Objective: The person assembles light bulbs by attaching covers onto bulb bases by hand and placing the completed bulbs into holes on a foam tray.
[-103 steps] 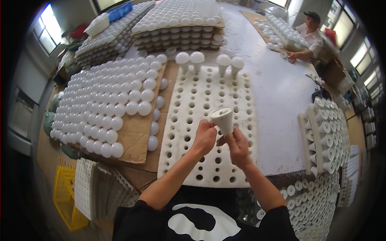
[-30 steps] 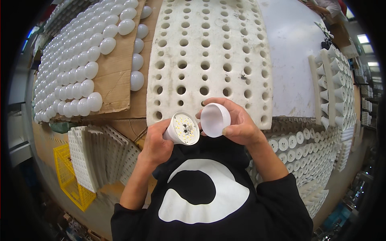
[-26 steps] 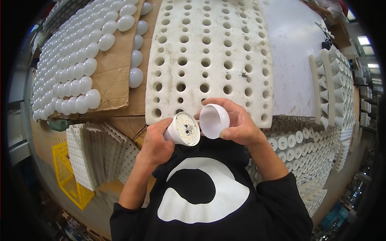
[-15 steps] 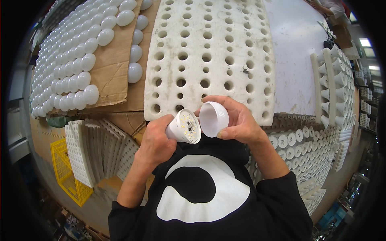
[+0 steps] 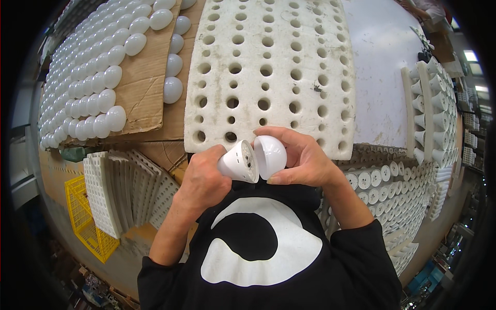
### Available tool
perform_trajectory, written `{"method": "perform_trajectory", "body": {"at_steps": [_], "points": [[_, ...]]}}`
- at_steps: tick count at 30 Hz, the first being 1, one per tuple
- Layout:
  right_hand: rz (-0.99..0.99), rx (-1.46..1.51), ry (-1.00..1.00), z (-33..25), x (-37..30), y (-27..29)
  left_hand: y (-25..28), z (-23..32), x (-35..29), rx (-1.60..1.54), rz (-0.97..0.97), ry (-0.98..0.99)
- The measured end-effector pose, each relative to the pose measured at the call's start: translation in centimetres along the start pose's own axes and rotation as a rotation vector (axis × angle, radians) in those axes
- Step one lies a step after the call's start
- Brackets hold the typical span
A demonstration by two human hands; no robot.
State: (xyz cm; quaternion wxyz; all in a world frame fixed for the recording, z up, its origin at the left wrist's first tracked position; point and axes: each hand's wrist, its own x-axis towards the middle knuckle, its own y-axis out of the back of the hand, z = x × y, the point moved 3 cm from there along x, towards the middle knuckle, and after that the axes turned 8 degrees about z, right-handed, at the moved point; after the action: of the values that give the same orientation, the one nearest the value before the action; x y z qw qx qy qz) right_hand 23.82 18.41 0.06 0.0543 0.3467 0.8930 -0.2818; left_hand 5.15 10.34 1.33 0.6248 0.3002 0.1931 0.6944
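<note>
My left hand (image 5: 205, 175) is closed around a white cone-shaped LED bulb base (image 5: 236, 164), whose open end faces right and shows part of the circuit board inside. Between the thumb and fingers of my right hand (image 5: 305, 160) is a white dome bulb cover (image 5: 272, 156), its open rim turned left toward the base. A narrow gap seems to separate rim and base, which are almost face to face. Both hands are in front of my chest, just off the near edge of a white foam tray (image 5: 281, 88) full of round holes.
Rows of white bulb domes (image 5: 85, 82) cover cardboard (image 5: 144, 82) at the left. Stacked foam trays (image 5: 106, 196) stand beside a yellow crate (image 5: 85, 222). At the right are racked cones (image 5: 439, 108) and rows of bulb bases (image 5: 385, 175). Another person (image 5: 429, 10) is at the far right.
The dome cover has turned and shifted left, so its opening now faces the base. The base has turned too, showing less of its circuit board. Both stay in the same hands.
</note>
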Motion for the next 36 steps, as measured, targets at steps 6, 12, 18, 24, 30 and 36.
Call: {"method": "perform_trajectory", "body": {"at_steps": [6, 12, 18, 24, 30, 36], "points": [[-0.021, -0.262, 0.008, -0.3, 0.4, -0.9, -0.1, -0.2, -0.2, 0.085, -0.016, -0.055], [-0.035, -0.330, 0.027, 0.3, 0.4, -1.0, -0.3, -0.3, -0.5, 0.141, -0.022, -0.092], [-0.016, -0.308, -0.059, -0.3, -0.3, -0.2, -1.5, 0.1, 1.0, 0.131, -0.026, -0.129], [0.031, -0.469, 0.046, -1.4, 2.5, -0.7, 0.1, 0.0, 2.7, 0.183, -0.009, -0.170], [0.348, -0.333, 0.286, -1.7, 1.8, 0.8, -4.9, 0.3, 6.0, 0.223, -0.135, -0.293], [0.197, -0.587, 0.309, -2.1, 2.3, -0.9, -3.3, 1.1, 4.4, 0.309, 0.009, -0.228]]}}
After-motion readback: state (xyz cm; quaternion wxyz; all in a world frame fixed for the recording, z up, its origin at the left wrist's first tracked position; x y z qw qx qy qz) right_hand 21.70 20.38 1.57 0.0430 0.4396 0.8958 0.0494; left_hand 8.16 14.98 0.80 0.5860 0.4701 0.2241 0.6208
